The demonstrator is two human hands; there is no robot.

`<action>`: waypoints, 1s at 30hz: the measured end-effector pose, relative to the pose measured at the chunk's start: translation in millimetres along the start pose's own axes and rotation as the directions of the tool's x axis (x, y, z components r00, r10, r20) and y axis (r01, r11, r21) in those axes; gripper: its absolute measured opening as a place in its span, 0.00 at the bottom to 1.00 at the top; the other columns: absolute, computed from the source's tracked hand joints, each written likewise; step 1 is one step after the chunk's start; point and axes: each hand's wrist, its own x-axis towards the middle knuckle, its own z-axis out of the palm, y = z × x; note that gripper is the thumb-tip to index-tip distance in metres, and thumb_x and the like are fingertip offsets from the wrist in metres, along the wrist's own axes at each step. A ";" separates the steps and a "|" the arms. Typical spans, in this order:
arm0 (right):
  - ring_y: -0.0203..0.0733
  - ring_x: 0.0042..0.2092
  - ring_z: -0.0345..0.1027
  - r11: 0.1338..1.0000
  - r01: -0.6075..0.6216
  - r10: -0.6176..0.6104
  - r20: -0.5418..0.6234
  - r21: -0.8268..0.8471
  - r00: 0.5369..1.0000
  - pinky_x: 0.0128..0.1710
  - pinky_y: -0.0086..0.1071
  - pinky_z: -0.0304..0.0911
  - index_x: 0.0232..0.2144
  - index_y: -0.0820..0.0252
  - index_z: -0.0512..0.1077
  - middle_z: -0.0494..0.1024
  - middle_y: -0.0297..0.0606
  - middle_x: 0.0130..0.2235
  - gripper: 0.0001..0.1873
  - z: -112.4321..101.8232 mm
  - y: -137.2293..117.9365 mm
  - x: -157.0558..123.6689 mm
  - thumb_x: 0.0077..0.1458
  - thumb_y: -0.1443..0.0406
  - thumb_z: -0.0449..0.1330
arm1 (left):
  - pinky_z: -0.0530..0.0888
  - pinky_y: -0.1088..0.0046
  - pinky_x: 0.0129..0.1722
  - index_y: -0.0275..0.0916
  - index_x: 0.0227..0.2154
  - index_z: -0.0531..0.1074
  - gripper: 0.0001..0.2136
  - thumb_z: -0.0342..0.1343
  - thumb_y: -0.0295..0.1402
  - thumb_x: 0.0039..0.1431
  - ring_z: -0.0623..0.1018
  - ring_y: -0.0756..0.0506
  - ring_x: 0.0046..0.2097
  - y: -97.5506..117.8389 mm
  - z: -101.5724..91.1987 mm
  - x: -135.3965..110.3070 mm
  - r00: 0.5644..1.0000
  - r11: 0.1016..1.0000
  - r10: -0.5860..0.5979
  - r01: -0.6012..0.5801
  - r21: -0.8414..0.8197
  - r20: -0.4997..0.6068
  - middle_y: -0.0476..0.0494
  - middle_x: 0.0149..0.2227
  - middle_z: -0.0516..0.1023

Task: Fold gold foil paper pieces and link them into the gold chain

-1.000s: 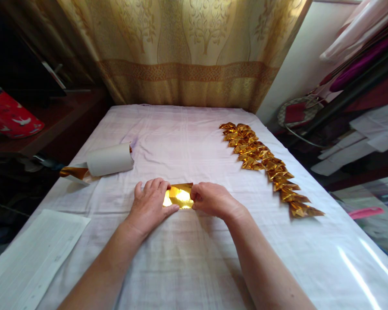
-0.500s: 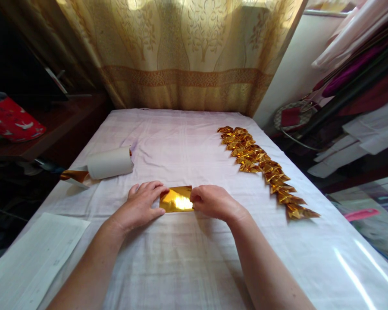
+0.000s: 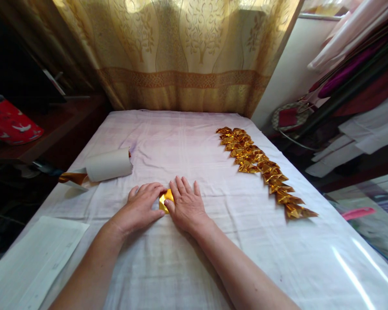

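A small sheet of gold foil paper point(image 3: 166, 199) lies on the white cloth-covered table point(image 3: 194, 249), mostly covered by my hands. My left hand point(image 3: 142, 206) rests on its left edge with the fingers curled over it. My right hand point(image 3: 186, 203) lies flat on top of the foil, fingers stretched out and pressing down. Only a small gold corner shows between the two hands.
A long row of several folded gold foil pieces point(image 3: 261, 165) runs along the table's right side. A white roll with gold foil trailing out point(image 3: 106, 165) lies at the left. White paper sheets point(image 3: 29, 262) sit at the front left. A curtain point(image 3: 181, 51) hangs behind.
My right hand has let go of the foil's right edge, moved left and flattened over the sheet. The foil, earlier showing as a wide rectangle, is now mostly hidden.
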 end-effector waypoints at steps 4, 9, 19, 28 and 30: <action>0.53 0.72 0.35 0.998 -0.038 0.040 0.049 -0.049 0.998 0.68 0.59 0.29 0.69 0.57 0.53 0.45 0.46 0.71 0.35 -10.3 11.5 -4.7 0.67 0.48 0.47 | 0.53 0.47 0.65 0.47 0.57 0.66 0.26 0.58 0.36 0.54 0.63 0.36 0.65 2.4 -2.4 -1.3 0.999 1.000 -0.012 0.011 0.009 0.039 0.42 0.64 0.66; 0.56 0.72 0.34 0.987 -0.089 0.096 0.047 -0.131 0.994 0.67 0.60 0.31 0.69 0.56 0.52 0.43 0.46 0.72 0.40 -18.5 39.4 -17.8 0.63 0.43 0.49 | 0.53 0.46 0.65 0.48 0.57 0.66 0.26 0.58 0.34 0.53 0.63 0.36 0.65 2.4 -4.8 -2.6 0.999 1.000 -0.010 0.010 0.003 0.042 0.43 0.64 0.66; 0.58 0.72 0.38 0.978 -0.081 0.084 0.006 -0.190 0.996 0.67 0.60 0.35 0.69 0.57 0.53 0.46 0.48 0.71 0.41 -19.9 49.5 -24.6 0.63 0.42 0.49 | 0.53 0.44 0.62 0.41 0.45 0.68 0.19 0.59 0.46 0.56 0.70 0.35 0.56 38.5 4.9 -1.8 0.980 0.991 -0.118 0.126 0.041 -0.159 0.37 0.51 0.74; 0.58 0.71 0.38 0.977 -0.066 0.066 -0.006 -0.202 0.998 0.67 0.61 0.37 0.69 0.58 0.54 0.46 0.48 0.71 0.40 -18.6 52.0 -25.0 0.63 0.43 0.50 | 0.56 0.46 0.60 0.43 0.47 0.67 0.17 0.60 0.41 0.56 0.69 0.36 0.57 35.0 4.7 -2.0 0.988 0.993 -0.103 0.108 0.037 -0.112 0.39 0.55 0.72; 0.58 0.71 0.38 0.977 -0.063 0.065 0.001 -0.204 0.998 0.67 0.61 0.37 0.69 0.58 0.53 0.46 0.48 0.71 0.41 -19.2 51.8 -25.1 0.63 0.43 0.50 | 0.56 0.48 0.60 0.45 0.47 0.67 0.17 0.60 0.39 0.55 0.69 0.37 0.58 26.1 -0.1 -2.1 0.995 0.997 -0.074 0.075 0.016 -0.071 0.42 0.56 0.72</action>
